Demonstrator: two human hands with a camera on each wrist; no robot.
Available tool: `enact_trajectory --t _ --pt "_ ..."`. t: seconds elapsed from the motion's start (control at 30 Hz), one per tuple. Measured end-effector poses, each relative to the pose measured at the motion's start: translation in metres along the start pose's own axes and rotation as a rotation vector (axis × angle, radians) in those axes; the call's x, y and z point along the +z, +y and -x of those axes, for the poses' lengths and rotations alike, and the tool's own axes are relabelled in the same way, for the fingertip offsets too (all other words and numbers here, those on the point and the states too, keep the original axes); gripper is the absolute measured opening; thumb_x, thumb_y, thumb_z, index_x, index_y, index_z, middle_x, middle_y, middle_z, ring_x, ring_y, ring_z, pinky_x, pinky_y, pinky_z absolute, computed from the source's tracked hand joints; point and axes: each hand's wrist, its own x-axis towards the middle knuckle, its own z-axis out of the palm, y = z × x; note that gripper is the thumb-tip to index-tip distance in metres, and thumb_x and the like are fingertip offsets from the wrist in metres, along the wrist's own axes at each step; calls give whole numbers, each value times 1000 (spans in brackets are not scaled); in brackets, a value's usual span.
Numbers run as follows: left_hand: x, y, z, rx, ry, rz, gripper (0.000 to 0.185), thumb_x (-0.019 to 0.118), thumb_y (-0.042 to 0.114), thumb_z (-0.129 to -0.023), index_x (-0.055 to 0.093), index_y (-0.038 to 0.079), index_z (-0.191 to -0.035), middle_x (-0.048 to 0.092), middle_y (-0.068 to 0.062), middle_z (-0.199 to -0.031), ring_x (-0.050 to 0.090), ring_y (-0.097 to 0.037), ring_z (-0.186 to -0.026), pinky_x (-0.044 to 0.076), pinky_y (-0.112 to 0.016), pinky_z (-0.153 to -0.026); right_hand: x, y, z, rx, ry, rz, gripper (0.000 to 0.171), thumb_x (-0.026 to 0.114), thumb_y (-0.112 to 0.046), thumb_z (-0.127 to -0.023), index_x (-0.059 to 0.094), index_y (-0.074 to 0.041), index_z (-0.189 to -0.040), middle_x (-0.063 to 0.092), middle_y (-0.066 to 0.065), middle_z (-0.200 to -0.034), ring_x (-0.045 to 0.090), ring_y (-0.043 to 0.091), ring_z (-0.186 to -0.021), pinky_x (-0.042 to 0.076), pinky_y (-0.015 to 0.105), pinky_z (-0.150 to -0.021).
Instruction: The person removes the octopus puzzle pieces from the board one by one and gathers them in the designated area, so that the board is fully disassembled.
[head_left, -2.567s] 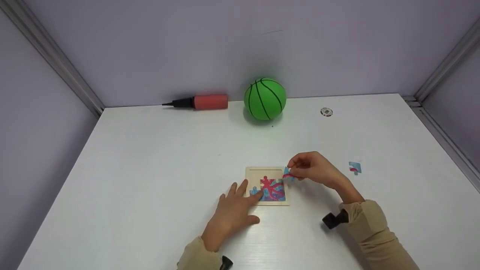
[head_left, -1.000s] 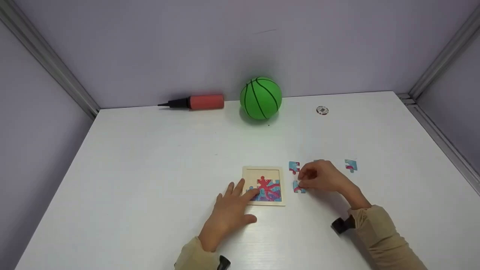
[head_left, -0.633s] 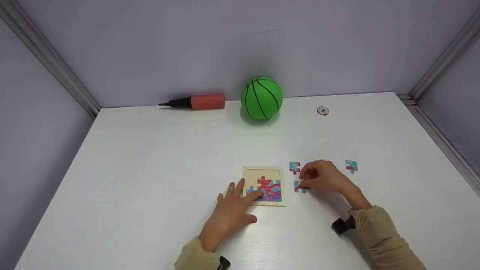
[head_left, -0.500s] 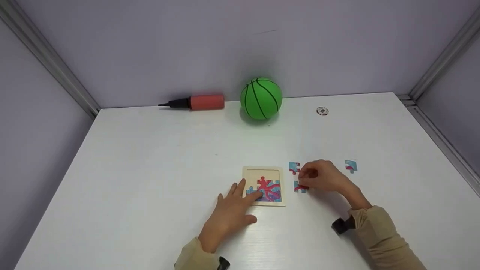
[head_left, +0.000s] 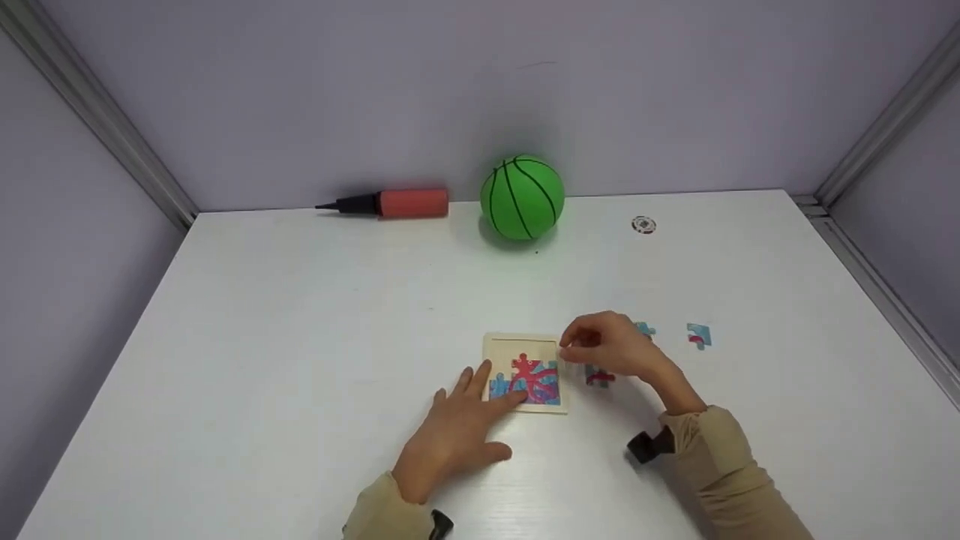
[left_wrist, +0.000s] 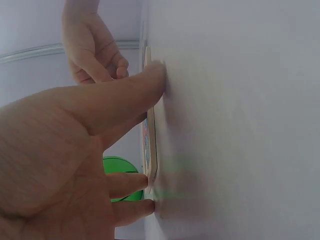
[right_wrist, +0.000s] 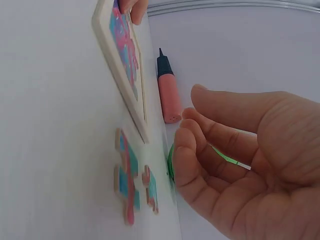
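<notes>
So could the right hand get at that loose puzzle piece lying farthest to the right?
Probably yes. The farthest piece lies flat on the table beyond the right hand, with only another loose piece between them. Whether its fingers pinch something now is unclear.

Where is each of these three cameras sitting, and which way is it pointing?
Head: worn on the head, facing forward and down at the white table; shows the left hand, the right hand, both sleeves, the puzzle tray and the green ball.
Left wrist: on the left wrist, looking along the palm; fingers lie flat by the tray's edge.
Right wrist: on the right wrist, looking past curled fingers at loose puzzle pieces and the pump.
Shared: all three show the tray.
</notes>
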Motion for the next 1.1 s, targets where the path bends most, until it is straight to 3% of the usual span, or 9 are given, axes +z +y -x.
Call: enact_trajectory --t 0.2,0.4,1.1 --pt "0 -1 -1 -6 -18 -19 69 72 40 -83 43 36 -145 13 -12 -159 13 -39 -144 17 -73 -100 13 -18 -19 12 -51 -64 13 72 -20 -87 72 -9 -93 66 0 -83 53 15 -72 46 29 -65" --pt "-1 2 -3 -2 -28 -3 69 72 39 -83 42 36 -145 12 -11 -160 11 -38 -144 16 -74 -100 22 -22 -32 44 -70 -60 14 71 -19 -87 73 -9 -95 68 0 -87 55 15 -76 48 30 -70" --pt "-1 0 1 1 -18 -28 69 73 40 -83 42 36 -145 13 -12 -160 13 -39 -144 18 -74 -99 39 -22 -36 76 -49 32 11 68 -19 -88 73 -10 -92 66 -2 -79 53 12 -67 45 27 -62"
